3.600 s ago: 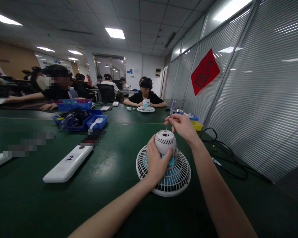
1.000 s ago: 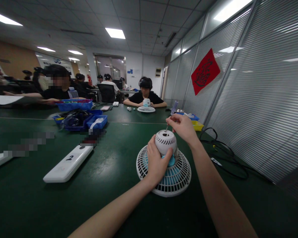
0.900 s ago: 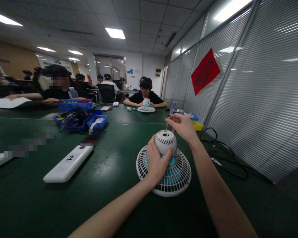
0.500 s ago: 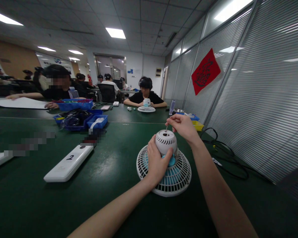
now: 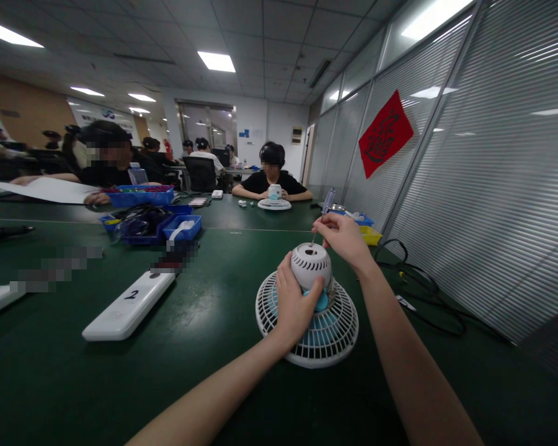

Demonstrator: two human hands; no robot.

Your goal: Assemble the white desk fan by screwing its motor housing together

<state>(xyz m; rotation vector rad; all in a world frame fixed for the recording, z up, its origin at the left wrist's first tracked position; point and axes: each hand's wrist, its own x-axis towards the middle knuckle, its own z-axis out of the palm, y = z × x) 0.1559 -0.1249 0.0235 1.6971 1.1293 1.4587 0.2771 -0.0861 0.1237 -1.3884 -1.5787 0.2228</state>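
A small white fan [image 5: 310,269] rests with its round grille [image 5: 325,354] down on the green table; light blue blades show through the bars. My left hand [image 5: 294,303] is wrapped round the side of its vented motor housing, thumb near a light blue knob [image 5: 322,301]. In my right hand [image 5: 338,234] is a screwdriver [image 5: 328,201] with a clear purplish handle, pinched by its shaft. The handle points up and leans right, and the tip meets the top of the housing beside a dark opening. What lies under the tip is too small to make out.
Left of the fan lies a white device marked 2 [image 5: 128,306]. Blue bins [image 5: 142,232] with cables and parts stand beyond it. At the right are a yellow bin [image 5: 370,235] and black cables [image 5: 439,291]. Across the table a person [image 5: 272,170] handles a similar fan.
The screwdriver's handle has tilted further right, while its tip stays at the housing top. My left hand and the fan have not moved. At far left, a person's white sheet has shifted.
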